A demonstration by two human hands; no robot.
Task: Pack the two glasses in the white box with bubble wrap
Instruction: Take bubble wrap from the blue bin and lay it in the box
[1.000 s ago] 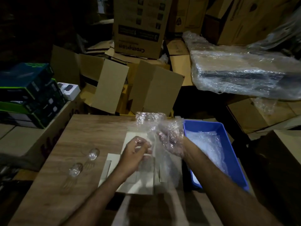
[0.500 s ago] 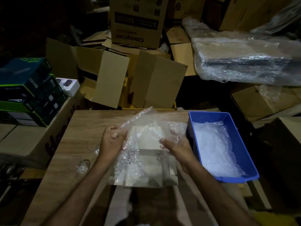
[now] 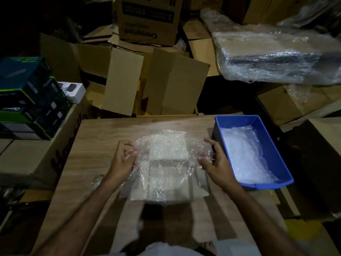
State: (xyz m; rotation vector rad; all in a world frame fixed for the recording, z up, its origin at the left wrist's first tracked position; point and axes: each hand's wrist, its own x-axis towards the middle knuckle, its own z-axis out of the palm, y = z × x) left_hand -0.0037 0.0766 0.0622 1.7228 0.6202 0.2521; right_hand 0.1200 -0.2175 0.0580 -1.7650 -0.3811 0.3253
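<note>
Here, near edge of wooden table (image 3: 96, 145) — left hand (image 3: 122, 159) fingers curled, pinching bubble wrap (image 3: 166, 163) by its left edge; right hand (image 3: 214, 163) pinches the right edge, index finger extended. Sheet spread over flattened white box (image 3: 168, 148). One glass (image 3: 97, 180) beside left wrist. Beyond — blue bin (image 3: 273, 145), carton (image 3: 147, 19) printed "Crompton", upside down

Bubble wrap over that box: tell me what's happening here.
A person is spreading a sheet of bubble wrap over the open white box on the wooden table. The left hand pinches its left edge, the right hand its right edge. One glass lies on the table by the left wrist, unpacked. More wrap sits in the blue bin.
</note>
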